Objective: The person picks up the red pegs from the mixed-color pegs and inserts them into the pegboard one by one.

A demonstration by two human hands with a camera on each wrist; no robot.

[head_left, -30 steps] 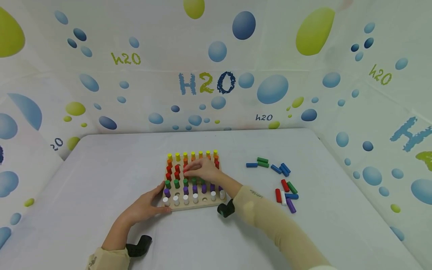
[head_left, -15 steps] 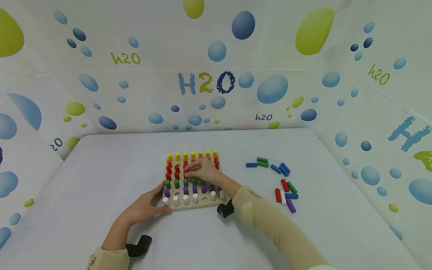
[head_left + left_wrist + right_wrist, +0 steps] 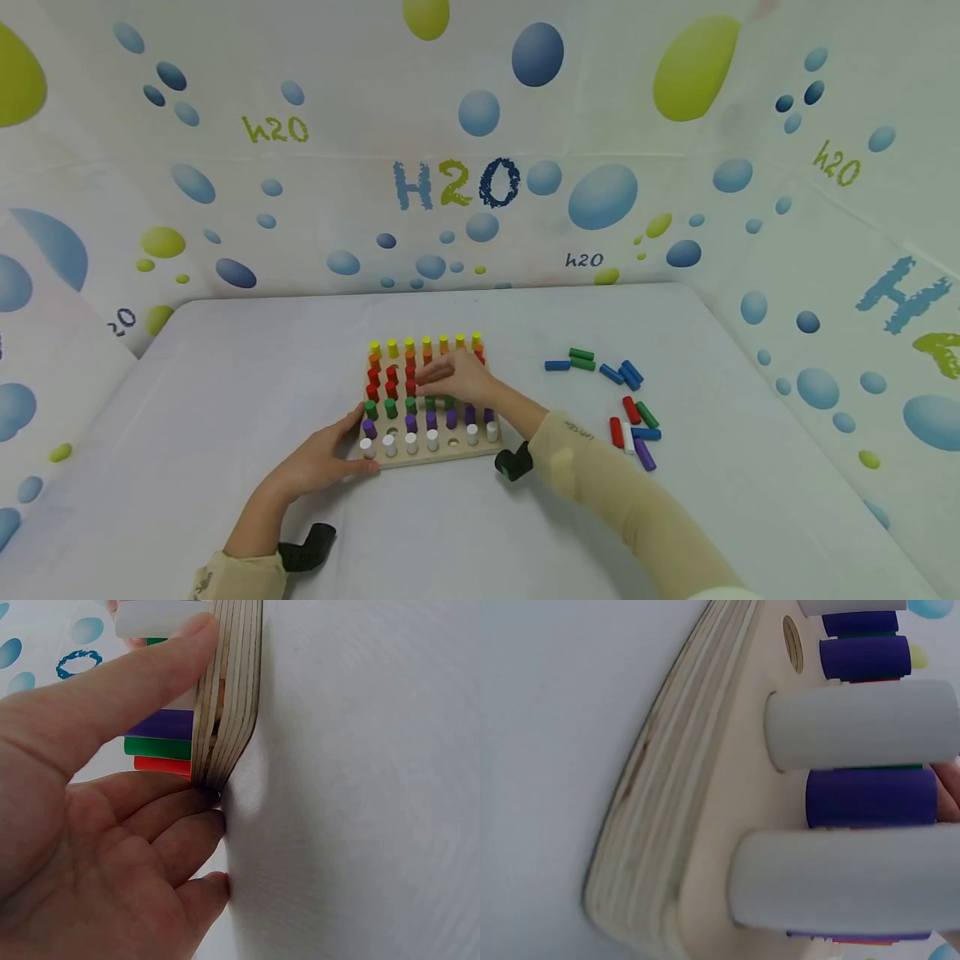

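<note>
A wooden pegboard point(image 3: 442, 457) stands on the white table, filled with rows of yellow, orange, red, green, purple and white pegs. My left hand point(image 3: 318, 461) grips its near left corner, thumb point(image 3: 142, 682) along the near edge and fingers against the left side. Over the board's middle, my right hand point(image 3: 459, 379) has its fingertips just right of an upright red peg point(image 3: 410, 389), slightly apart from it. It hides several pegs behind it. In the right wrist view, white pegs point(image 3: 862, 725) cover most of that hand.
Right of the board lie loose pegs: blue pegs point(image 3: 631, 375), green pegs point(image 3: 582, 364), a red peg point(image 3: 616, 432), a white peg point(image 3: 628, 438) and a purple peg point(image 3: 644, 454). A few board holes point(image 3: 453, 442) hold no peg. A patterned curtain point(image 3: 480, 225) rises behind the table.
My right hand has let go of the red peg, which stays upright in the board, and has drawn slightly to the right. The left hand has kept its grip.
</note>
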